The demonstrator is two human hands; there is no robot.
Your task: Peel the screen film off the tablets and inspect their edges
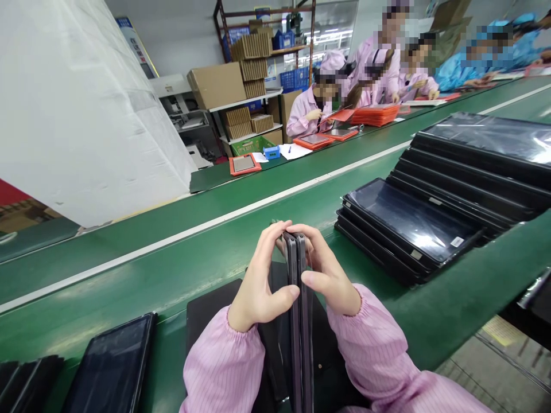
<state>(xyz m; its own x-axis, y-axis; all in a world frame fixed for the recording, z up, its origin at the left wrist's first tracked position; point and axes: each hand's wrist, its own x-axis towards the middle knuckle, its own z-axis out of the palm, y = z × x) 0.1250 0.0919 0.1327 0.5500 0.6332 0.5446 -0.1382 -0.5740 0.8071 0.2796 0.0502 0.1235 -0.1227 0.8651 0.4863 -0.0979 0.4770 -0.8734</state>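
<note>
Two thin dark tablets (301, 321) stand upright on edge, side by side, edges toward me. My left hand (264, 281) grips them from the left, thumb on the near edge and fingers over the top corner. From the right, my right hand (329, 269) holds the same pair, its thumb against the edge and fingertips at the top. Beneath them lies a black mat or board (210, 304), partly hidden by my arms.
Stacked black tablets (413, 223) lie on the green belt (215, 252) at right, with a taller stack (482, 166) behind. Another tablet (112, 367) lies at left, beside more (30, 378) at the corner. Across the belt, people sit near orange trays (374, 115).
</note>
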